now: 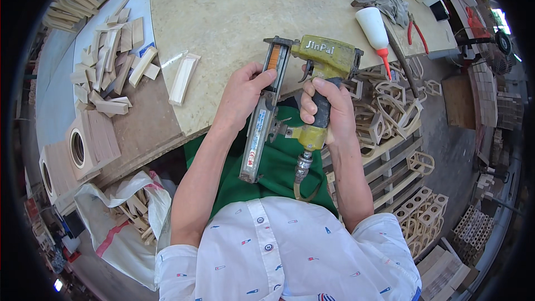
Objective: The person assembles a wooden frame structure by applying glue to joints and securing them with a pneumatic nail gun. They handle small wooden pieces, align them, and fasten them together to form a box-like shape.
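Note:
A yellow-green pneumatic nail gun (326, 50) is held in front of my body, over a green apron (223, 184). My right hand (334, 106) is wrapped round its black handle, below the trigger. My left hand (245, 92) grips the gun's long metal magazine, with the thumb lying on it near the nose end. A strip of copper-coloured fasteners (273, 56) shows inside the magazine, just above that thumb. At the bottom of the handle a metal air fitting (304, 166) joins a hose. On the table left of my left hand lies a short bundle of pale wood strips (184, 79).
Loose wood pieces (108, 56) are heaped on the table's left, near wooden boxes with round holes (83, 145). A white sack (111, 217) of offcuts stands below. At right lie a glue bottle (372, 28), red pliers (415, 33) and a rack of wooden frames (390, 111).

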{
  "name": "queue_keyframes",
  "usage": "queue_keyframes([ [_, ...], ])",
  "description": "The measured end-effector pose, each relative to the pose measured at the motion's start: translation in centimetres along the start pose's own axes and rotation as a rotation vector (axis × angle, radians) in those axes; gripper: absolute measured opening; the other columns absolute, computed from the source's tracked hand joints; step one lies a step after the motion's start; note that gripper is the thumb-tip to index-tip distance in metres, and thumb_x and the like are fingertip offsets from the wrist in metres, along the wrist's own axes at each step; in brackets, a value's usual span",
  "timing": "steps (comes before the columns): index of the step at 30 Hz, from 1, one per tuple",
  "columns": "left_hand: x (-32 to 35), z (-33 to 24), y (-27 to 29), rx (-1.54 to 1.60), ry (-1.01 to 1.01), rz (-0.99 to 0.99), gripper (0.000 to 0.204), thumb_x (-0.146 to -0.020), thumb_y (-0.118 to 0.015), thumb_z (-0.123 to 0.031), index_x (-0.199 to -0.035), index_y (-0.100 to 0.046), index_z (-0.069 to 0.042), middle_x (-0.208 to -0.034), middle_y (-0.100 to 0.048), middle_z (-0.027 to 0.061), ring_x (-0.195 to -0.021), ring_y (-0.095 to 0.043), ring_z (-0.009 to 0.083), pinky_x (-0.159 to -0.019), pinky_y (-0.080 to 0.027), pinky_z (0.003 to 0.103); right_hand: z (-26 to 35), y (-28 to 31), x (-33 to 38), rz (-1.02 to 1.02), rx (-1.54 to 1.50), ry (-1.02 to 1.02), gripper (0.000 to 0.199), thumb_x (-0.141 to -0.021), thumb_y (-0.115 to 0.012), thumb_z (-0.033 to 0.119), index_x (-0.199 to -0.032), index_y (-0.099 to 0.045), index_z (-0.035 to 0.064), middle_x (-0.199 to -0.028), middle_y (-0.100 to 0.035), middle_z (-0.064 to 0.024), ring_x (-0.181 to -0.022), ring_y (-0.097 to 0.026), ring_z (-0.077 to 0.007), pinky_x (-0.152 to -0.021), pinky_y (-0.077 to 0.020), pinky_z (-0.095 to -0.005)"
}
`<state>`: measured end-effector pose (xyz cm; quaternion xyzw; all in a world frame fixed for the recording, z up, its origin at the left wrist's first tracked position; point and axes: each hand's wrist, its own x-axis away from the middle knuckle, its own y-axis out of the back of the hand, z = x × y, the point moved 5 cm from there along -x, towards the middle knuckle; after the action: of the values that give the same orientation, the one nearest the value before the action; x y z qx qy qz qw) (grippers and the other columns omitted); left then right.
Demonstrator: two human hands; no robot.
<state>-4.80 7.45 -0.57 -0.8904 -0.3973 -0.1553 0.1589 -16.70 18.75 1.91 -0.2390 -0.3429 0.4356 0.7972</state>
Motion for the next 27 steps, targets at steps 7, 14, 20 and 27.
queue_keyframes([
  [7, 0.1, -0.4, 0.0, -0.024, 0.03, 0.026, 0.021, -0.094, -0.058, -0.023, -0.1, -0.061, -0.003, -0.082, -0.058, 0.0, -0.071, -0.054, 0.0065, -0.06, -0.044, 0.024, 0.0, 0.3, -0.1, -0.014, 0.015, 0.006, 0.024, -0.091, -0.054, 0.01, -0.111, -0.051, -0.0038, -0.078, -0.053, -0.008, -0.055, -0.049, -0.013, -0.042, -0.0409, -0.0263],
  [14, 7.0, -0.8, 1.9, -0.346, -0.538, -0.197, 0.027, -0.086, -0.063, -0.014, -0.108, -0.059, 0.001, -0.102, -0.059, 0.0119, -0.095, -0.058, 0.0221, -0.083, -0.047, 0.031, 1.5, 0.7, -0.8, -0.016, -0.025, 0.032, 0.013, -0.088, -0.061, 0.01, -0.088, -0.052, 0.0013, -0.074, -0.053, -0.0064, -0.055, -0.052, -0.0136, -0.043, -0.0431, -0.0279],
  [20, 12.2, 2.2, 1.8, -0.553, -0.906, -0.288, 0.01, -0.081, -0.061, -0.009, -0.086, -0.056, -0.003, -0.088, -0.054, 0.013, -0.093, -0.056, 0.0303, -0.08, -0.045, 0.038, 1.6, 0.2, -1.4, 0.003, -0.059, 0.045, 0.013, -0.088, -0.061, 0.01, -0.088, -0.051, 0.001, -0.074, -0.052, -0.0063, -0.055, -0.052, -0.0135, -0.043, -0.0433, -0.0278],
  [27, 11.5, 2.7, 1.3, -0.577, -1.013, -0.334, 0.013, -0.085, -0.055, -0.01, -0.074, -0.05, -0.004, -0.082, -0.049, 0.0114, -0.09, -0.055, 0.0304, -0.077, -0.043, 0.039, 0.9, -0.2, -0.9, 0.022, -0.056, 0.022, 0.013, -0.088, -0.061, 0.011, -0.088, -0.052, 0.0013, -0.073, -0.052, -0.0062, -0.056, -0.052, -0.0135, -0.043, -0.0436, -0.0274],
])
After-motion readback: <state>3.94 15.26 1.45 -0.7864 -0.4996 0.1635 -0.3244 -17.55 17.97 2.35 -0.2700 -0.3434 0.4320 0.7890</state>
